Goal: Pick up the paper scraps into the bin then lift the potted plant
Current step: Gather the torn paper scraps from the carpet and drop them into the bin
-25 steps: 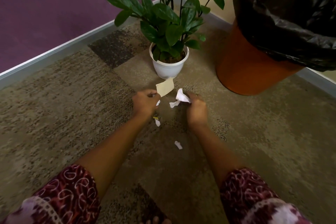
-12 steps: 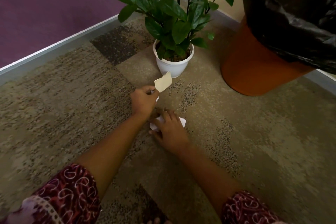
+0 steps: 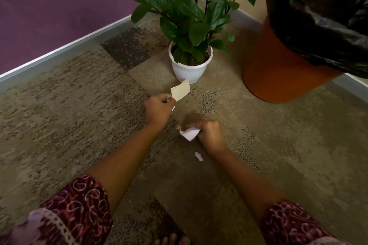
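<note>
My left hand [image 3: 158,109] pinches a beige paper scrap [image 3: 180,91] that sticks up just in front of the potted plant [image 3: 190,67], a leafy green plant in a white pot. My right hand [image 3: 209,135] grips crumpled white paper scraps [image 3: 190,133] low over the carpet. A small white scrap [image 3: 198,156] lies on the carpet just below my right wrist, and a tiny yellow bit [image 3: 177,127] lies beside the held paper. The orange bin [image 3: 278,69] with a black liner [image 3: 322,12] stands at the right.
A purple wall with a grey skirting board [image 3: 65,49] runs along the left and back. The patterned brown carpet [image 3: 79,125] covers the floor. My toes [image 3: 172,240] show at the bottom edge.
My right hand swept down to the carpet left of centre, then closed on the white paper and pulled back to the right. My left hand has kept the beige scrap in place.
</note>
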Tool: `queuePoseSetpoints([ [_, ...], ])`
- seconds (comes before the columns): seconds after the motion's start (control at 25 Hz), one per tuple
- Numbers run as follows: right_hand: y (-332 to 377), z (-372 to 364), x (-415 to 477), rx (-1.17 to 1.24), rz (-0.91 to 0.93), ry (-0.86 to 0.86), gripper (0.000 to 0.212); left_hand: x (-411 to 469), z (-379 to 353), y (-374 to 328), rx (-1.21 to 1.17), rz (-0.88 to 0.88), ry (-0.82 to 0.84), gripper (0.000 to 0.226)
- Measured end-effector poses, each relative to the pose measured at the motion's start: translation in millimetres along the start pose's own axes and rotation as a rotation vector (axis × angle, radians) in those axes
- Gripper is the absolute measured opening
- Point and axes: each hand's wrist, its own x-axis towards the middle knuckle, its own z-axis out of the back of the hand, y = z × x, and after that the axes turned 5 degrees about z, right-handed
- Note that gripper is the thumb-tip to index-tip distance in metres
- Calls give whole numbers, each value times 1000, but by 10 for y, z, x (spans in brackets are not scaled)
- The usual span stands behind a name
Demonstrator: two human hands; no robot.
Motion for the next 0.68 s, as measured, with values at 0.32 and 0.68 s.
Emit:
queuePoseSetpoints([
  [0.32, -180, 210, -498, -219, 402, 383, 38, -29, -29, 17, 23, 10, 32, 16],
  [0.68, -267, 135, -826, -270, 451, 192, 28, -92, -37, -23, 45, 17, 26, 17],
])
